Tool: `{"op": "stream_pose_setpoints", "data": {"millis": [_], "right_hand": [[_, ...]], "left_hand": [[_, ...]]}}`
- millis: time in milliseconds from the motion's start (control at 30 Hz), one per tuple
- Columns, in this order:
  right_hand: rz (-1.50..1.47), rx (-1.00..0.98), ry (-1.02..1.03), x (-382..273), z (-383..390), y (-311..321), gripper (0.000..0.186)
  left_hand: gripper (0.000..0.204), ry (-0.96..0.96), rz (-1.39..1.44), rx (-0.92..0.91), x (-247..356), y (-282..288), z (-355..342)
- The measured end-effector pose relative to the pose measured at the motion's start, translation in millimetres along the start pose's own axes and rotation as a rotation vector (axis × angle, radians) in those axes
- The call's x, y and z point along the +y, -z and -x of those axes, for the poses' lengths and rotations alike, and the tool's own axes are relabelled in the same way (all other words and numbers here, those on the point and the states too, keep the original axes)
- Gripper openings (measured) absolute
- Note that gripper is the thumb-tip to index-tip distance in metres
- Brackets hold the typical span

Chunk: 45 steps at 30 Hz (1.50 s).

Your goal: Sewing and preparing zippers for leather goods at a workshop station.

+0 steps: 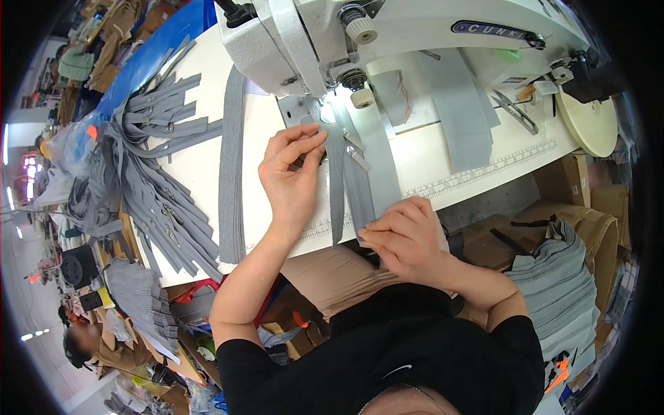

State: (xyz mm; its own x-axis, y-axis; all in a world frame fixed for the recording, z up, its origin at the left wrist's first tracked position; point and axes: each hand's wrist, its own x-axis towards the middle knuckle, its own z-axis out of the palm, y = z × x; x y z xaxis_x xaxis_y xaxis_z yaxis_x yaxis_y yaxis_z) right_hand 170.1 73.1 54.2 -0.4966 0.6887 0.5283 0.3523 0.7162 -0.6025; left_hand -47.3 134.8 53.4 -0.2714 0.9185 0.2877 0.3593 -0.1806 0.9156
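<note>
Under the head of a white sewing machine [283,45] lies a grey zipper [357,187], its metal sliders [357,158] showing just in front of the lit needle area. My left hand [292,169] pinches a narrow grey fabric strip [336,187] near its upper part, beside the presser foot. The strip's lower end hangs toward the table's front edge. My right hand [404,238] has its fingers closed on the near end of the zipper. A wider, paler grey band [382,155] runs along the zipper's right side.
Many grey zippers [169,207] lie heaped on the table's left. Beside them is a stack of long grey strips [233,173]. Snips [515,111], grey fabric pieces [460,117] and a printed ruler [477,169] are to the right. A person [90,342] is at the far left.
</note>
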Motion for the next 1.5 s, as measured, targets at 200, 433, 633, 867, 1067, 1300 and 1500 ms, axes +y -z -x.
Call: {"op": "stream_pose_setpoints", "data": {"millis": [200, 433, 633, 867, 1067, 1300, 1500], "right_hand": [[0.031, -0.010, -0.026, 4.7, -12.6, -0.3, 0.021], [0.038, 0.022, -0.025, 10.0, -20.5, -3.8, 0.020], [0.072, -0.031, -0.079, 15.9, -33.4, -1.5, 0.020], [0.093, -0.014, -0.091, 19.4, -40.4, -4.1, 0.020], [0.096, 0.000, -0.083, 24.1, -45.7, -3.9, 0.021], [0.144, 0.020, -0.059, 28.9, -51.9, -5.3, 0.020], [0.145, -0.001, -0.073, 28.5, -54.0, -4.4, 0.020]], "left_hand": [[0.023, 0.014, -0.020, -0.012, -2.1, 1.5, -0.8], [0.024, -0.021, -0.050, -0.012, 0.9, 1.7, -2.0], [0.022, -0.032, -0.115, -0.010, -2.9, 1.4, -4.2], [0.022, -0.063, -0.085, -0.009, -2.4, -0.6, -5.1], [0.022, -0.059, -0.100, -0.033, -3.1, -0.6, -4.8], [0.021, -0.086, -0.122, -0.018, -2.4, -0.9, -6.2], [0.019, -0.106, -0.111, 0.005, -3.2, -0.2, -6.6]]}}
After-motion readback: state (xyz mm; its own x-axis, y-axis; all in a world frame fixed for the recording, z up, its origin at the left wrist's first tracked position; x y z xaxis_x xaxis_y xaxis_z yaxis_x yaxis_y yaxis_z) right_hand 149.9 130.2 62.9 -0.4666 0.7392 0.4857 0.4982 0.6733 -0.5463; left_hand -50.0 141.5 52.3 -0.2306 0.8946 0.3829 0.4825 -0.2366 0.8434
